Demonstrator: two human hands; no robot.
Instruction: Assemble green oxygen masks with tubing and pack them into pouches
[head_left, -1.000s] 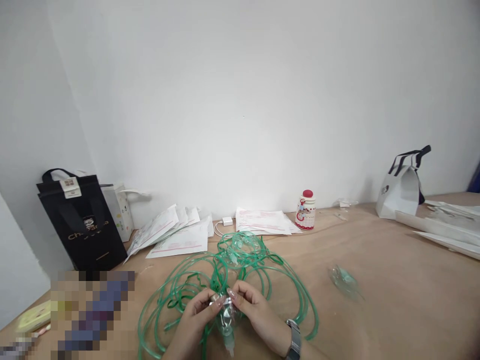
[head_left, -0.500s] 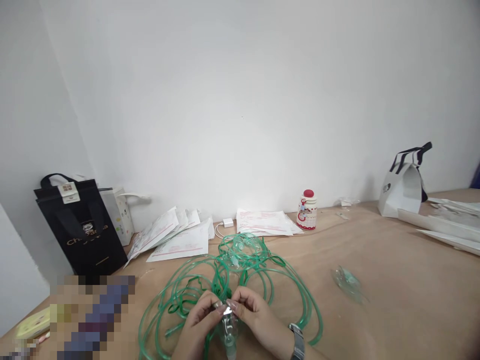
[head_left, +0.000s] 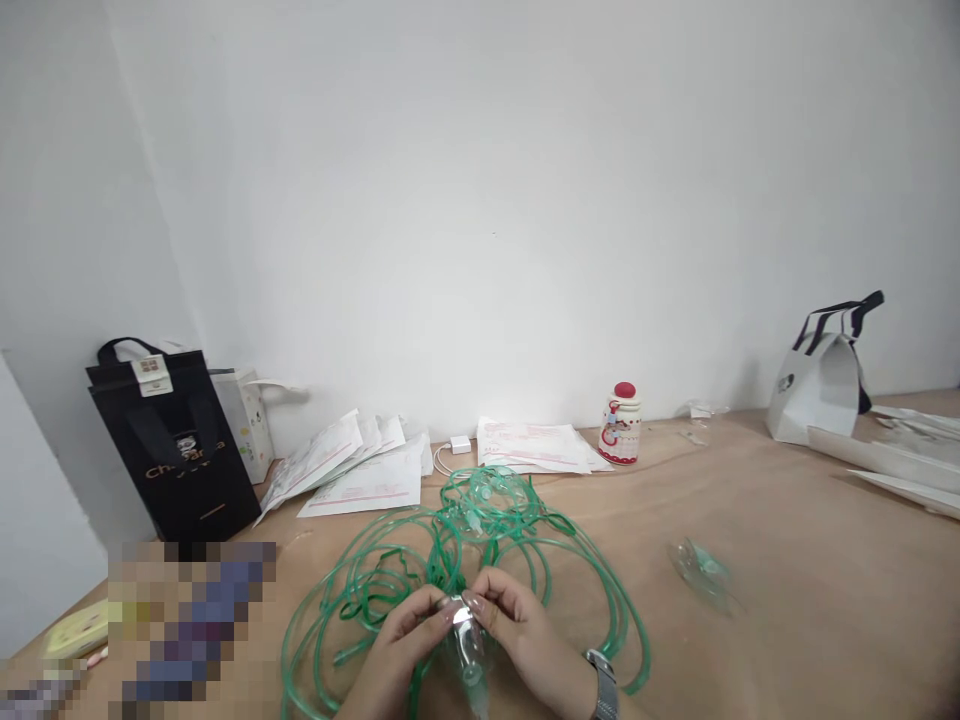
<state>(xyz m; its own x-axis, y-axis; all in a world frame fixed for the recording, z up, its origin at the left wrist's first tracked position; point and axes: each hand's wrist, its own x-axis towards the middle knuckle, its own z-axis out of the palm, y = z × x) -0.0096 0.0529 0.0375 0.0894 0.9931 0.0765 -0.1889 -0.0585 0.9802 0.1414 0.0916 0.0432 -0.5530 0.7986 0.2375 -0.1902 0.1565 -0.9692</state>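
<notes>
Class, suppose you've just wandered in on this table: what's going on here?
A person's left hand and right hand together hold a clear plastic mask, fingertips at its shiny strip. Coiled green tubing spreads on the table around and beyond the hands. Another clear piece lies apart to the right. White packets lie near the wall, beside a red-topped bottle.

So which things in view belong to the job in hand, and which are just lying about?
Probably the job:
clear mask, its metal strip pinched by left hand and right hand
green tubing around the hands
clear-and-green item, right; blurred

Apparently lying about:
black bag
white bag
red-capped bottle
white adapter

Unsure: white packets, possibly packaging.
</notes>
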